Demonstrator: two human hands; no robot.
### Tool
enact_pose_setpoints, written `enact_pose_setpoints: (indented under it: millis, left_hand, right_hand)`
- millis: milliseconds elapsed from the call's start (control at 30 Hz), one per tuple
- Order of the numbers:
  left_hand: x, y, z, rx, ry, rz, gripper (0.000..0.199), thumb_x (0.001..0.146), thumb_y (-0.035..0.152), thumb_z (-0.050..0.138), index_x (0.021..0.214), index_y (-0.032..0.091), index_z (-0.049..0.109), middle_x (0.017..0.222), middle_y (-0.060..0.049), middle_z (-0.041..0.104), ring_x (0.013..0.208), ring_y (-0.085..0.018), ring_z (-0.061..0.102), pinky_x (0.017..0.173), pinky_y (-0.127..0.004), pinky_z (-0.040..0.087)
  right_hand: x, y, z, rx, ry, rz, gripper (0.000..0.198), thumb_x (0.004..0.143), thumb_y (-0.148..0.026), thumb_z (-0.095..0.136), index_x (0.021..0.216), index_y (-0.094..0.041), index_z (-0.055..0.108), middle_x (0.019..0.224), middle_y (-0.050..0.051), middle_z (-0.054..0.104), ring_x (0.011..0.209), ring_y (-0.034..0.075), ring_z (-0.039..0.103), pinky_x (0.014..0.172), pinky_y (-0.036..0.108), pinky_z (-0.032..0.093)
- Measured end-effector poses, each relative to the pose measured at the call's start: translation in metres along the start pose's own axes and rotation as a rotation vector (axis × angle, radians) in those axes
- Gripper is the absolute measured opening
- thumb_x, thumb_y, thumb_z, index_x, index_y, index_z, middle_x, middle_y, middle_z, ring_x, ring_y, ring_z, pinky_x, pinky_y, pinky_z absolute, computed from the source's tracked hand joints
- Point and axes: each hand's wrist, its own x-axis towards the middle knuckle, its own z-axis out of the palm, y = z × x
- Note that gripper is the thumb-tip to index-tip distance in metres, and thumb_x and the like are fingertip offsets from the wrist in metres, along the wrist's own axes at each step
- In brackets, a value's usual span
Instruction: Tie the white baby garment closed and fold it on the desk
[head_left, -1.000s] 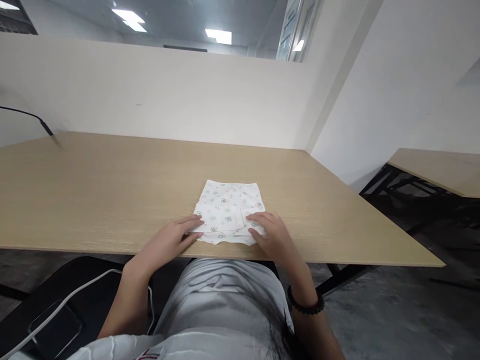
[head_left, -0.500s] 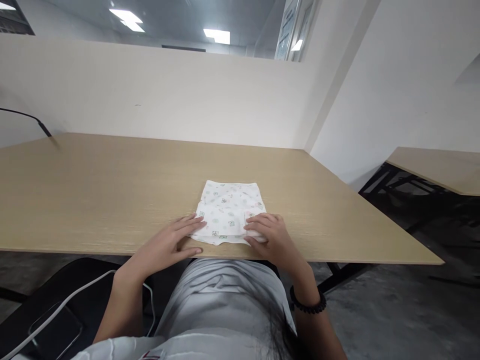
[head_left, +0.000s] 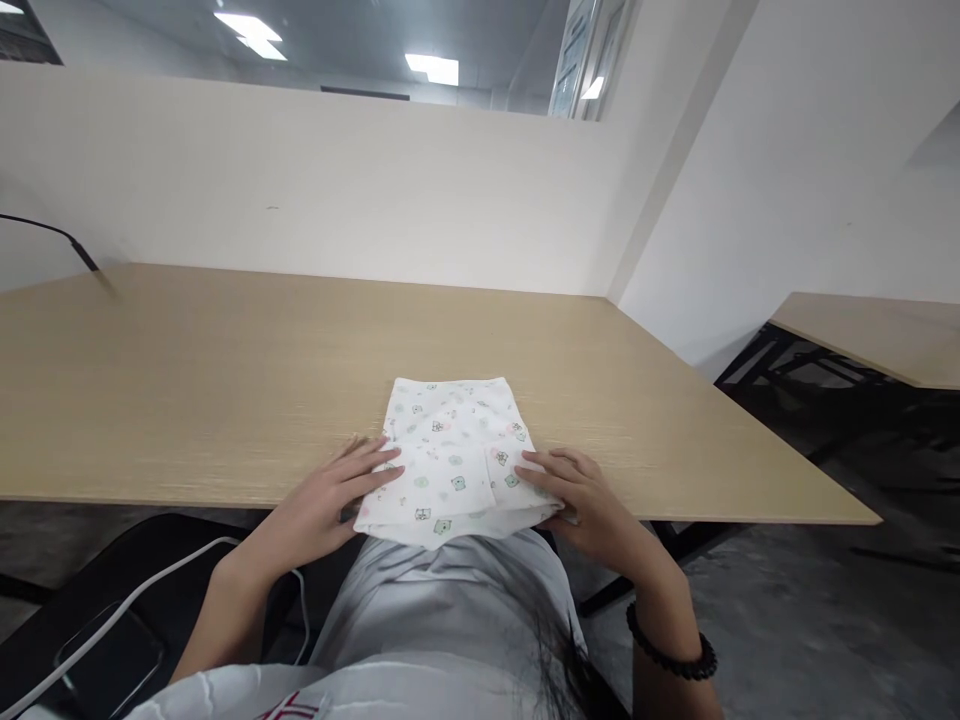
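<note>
A folded white cloth [head_left: 450, 460] printed with small green and pink animal faces lies before me on the table. Its near edge reaches out past the table's front edge, over my lap. My left hand [head_left: 330, 495] holds the cloth's left side, fingers stretched over the top and the thumb hidden beneath. On the opposite side, my right hand [head_left: 577, 495] has its fingers on top of the cloth near the right corner, with the thumb mostly under it. A folded flap with a visible vertical edge shows on the cloth's right part.
The wooden table [head_left: 225, 380] extends to a white wall [head_left: 375, 190] with a window above. A black thin rod [head_left: 82, 255] stands at the far left. A white cable [head_left: 142, 590] runs over a black chair [head_left: 150, 540]. Another table [head_left: 877, 330] stands right.
The cloth has been pulled toward me, so its near edge now passes the table's front edge. My right hand has moved right and nearer; my left hand shifted slightly toward me.
</note>
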Motion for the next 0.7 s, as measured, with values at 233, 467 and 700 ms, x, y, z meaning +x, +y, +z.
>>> enact_pose_setpoints:
  millis: [233, 467, 700]
  left_hand:
    - [-0.002, -0.004, 0.002, -0.198, 0.113, 0.086, 0.026, 0.095, 0.024, 0.049, 0.111, 0.024, 0.07, 0.11, -0.005, 0.075, 0.111, -0.022, 0.067, 0.112, -0.046, 0.04]
    - [0.038, -0.008, 0.021, -0.551, 0.527, -0.365, 0.041, 0.095, 0.051, 0.05, 0.109, 0.015, 0.061, 0.102, -0.011, 0.072, 0.088, -0.023, 0.069, 0.075, -0.032, 0.055]
    - [0.059, -0.012, 0.016, -0.665, 0.386, -0.546, 0.078, 0.092, 0.05, 0.053, 0.15, 0.017, 0.014, 0.132, -0.016, 0.059, 0.116, -0.023, 0.061, 0.091, -0.033, 0.051]
  right_hand:
    - [-0.002, -0.001, 0.001, 0.265, 0.046, -0.028, 0.016, 0.095, -0.025, 0.05, 0.103, -0.026, 0.064, 0.111, 0.006, 0.071, 0.124, 0.028, 0.057, 0.114, 0.06, 0.023]
    - [0.052, -0.001, 0.006, 0.634, 0.425, 0.195, 0.029, 0.092, -0.05, 0.055, 0.099, -0.021, 0.057, 0.09, 0.007, 0.07, 0.082, 0.021, 0.067, 0.07, 0.032, 0.055]
    - [0.077, 0.01, 0.015, 0.585, 0.522, 0.472, 0.066, 0.085, -0.05, 0.062, 0.137, -0.016, 0.041, 0.114, 0.015, 0.069, 0.101, 0.025, 0.068, 0.087, 0.039, 0.054]
